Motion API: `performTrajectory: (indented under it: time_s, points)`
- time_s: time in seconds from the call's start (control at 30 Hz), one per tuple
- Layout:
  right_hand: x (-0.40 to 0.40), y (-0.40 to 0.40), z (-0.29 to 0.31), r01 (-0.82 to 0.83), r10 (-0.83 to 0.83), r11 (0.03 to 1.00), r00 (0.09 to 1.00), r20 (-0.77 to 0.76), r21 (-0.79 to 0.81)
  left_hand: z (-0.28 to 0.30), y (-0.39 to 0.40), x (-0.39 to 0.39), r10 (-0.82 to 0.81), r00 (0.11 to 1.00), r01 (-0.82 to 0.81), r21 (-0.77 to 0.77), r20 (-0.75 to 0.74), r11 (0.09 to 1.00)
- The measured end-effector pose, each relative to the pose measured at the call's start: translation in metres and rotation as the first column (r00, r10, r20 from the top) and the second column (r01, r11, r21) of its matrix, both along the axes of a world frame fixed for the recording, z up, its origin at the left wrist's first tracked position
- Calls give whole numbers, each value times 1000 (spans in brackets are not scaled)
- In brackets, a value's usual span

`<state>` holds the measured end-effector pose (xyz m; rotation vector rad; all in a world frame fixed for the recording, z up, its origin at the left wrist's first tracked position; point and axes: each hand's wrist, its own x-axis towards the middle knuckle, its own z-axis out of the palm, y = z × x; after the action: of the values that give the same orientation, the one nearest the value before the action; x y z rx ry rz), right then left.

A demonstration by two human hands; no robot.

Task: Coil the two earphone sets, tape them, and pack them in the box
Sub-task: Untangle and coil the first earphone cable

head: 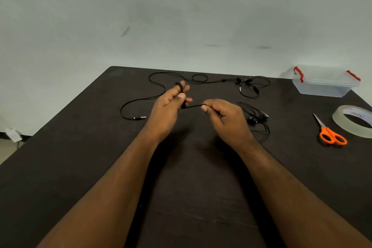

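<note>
Two hands' fingers gripping one earphone cord (193,106), coiled around left fingers (182,86).

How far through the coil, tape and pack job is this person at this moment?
Early. Nothing looks finished. In hand: the left hand has cable of the first earphone set wound around its fingers, while the right hand pinches the taut cable. Left: the second earphone set lies uncoiled across the table; the tape roll and scissors lie untouched; the lidded box appears empty.
</note>
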<state>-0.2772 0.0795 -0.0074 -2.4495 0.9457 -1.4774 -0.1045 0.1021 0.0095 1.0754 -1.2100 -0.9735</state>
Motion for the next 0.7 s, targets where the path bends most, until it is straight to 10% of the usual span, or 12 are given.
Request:
performTrajectory:
  time_s: [0.33,0.7]
  points:
    - [-20,-9,6,79,-80,996,997,-13,-47,2,16,-20,-325,841,350,21,432,936]
    - [-23,-12,5,93,-89,994,993,-74,52,3,16,-5,-620,728,636,-50,-293,770]
